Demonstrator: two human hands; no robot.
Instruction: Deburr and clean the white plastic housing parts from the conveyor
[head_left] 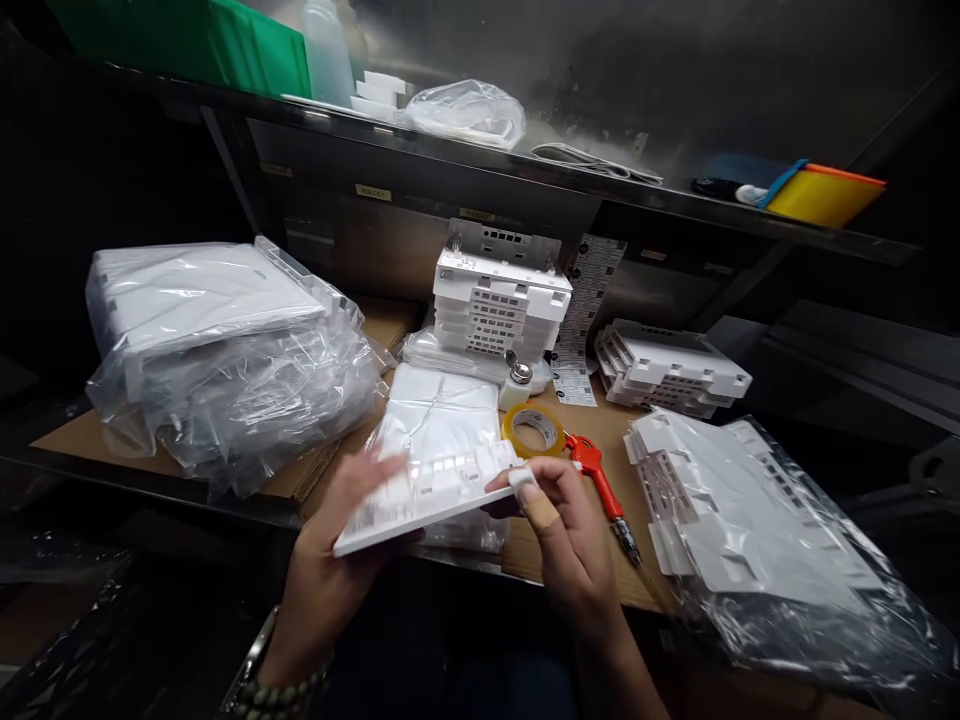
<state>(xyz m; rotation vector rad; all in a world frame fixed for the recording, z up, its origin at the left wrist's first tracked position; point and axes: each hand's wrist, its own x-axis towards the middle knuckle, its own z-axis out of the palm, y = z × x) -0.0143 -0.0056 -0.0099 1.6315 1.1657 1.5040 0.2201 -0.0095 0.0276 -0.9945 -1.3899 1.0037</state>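
A flat white plastic panel with small slots is held between both hands just above the bench's near edge. My left hand supports it from below at its left end, fingers curled up along the edge. My right hand pinches its right corner between thumb and fingers; one fingertip is taped. A bead bracelet shows on my left wrist.
A bagged pile of white panels lies at left, a bagged panel in the middle, stacked white housings behind, another stack right, bagged parts far right. Tape roll, red-handled tool, small bottle. Shelf above.
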